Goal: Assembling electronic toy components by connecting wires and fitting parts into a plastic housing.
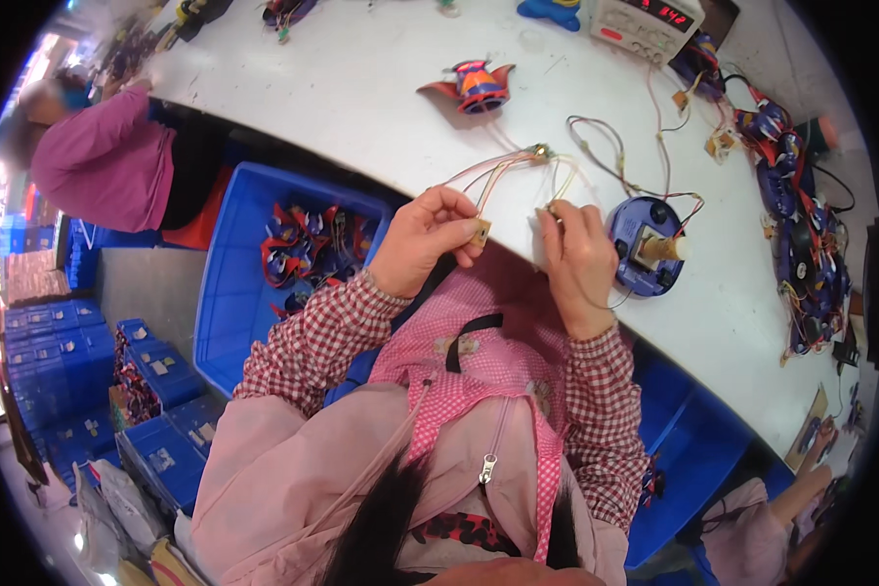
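My left hand (428,240) pinches a small tan circuit board (481,232) at the table's near edge. Thin coloured wires (490,180) run from this board to a small component (540,152) lying on the table. Pale wires lead from that component down to my right hand (578,256), whose fingertips are closed on them; their ends are hidden. Beyond lies a red, blue and orange moulded part (479,88) with pointed side pieces, wired to the same component. Just right of my right hand, a round blue housing (647,244) holds a board and a tan piece.
A power supply (647,27) with a lit red display stands at the far right. Several wired coloured parts (796,215) are heaped along the right side. A blue bin (234,283) of similar parts sits to my left. One person (107,161) is at the left, another (752,532) lower right.
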The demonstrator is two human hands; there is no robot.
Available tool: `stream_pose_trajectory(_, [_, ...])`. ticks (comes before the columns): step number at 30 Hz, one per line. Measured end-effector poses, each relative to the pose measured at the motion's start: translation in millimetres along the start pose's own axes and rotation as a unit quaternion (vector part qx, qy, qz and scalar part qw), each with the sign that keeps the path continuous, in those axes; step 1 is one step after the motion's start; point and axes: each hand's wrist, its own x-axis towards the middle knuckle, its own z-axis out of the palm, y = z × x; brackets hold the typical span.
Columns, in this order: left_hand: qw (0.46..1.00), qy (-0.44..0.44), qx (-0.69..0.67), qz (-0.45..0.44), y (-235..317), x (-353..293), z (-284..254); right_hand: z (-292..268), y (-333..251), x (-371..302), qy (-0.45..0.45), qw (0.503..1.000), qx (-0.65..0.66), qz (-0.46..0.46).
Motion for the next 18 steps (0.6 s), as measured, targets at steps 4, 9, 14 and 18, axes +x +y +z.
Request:
stream_pose_trajectory(4, [1.0, -0.002, 0.0, -0.001, 2, -1, 0, 5, -2, -2, 0.023, 0.999, -0.048, 0.001])
stream_pose_trajectory(9, [1.0, 0.007, 0.006, -0.005, 4, 0, -3, 4, -7, -9, 0.032, 0.998, -0.042, 0.016])
stream_pose_trajectory(14, [1.0, 0.002, 0.014, 0.001, 7, 5, -2, -9, -23, -15, 0.046, 0.998, 0.006, 0.052])
stream_pose_trajectory(18, [1.0, -0.004, 0.013, 0.004, 10, 13, 4, -22, -26, -17, -0.132, 0.977, -0.033, 0.163])
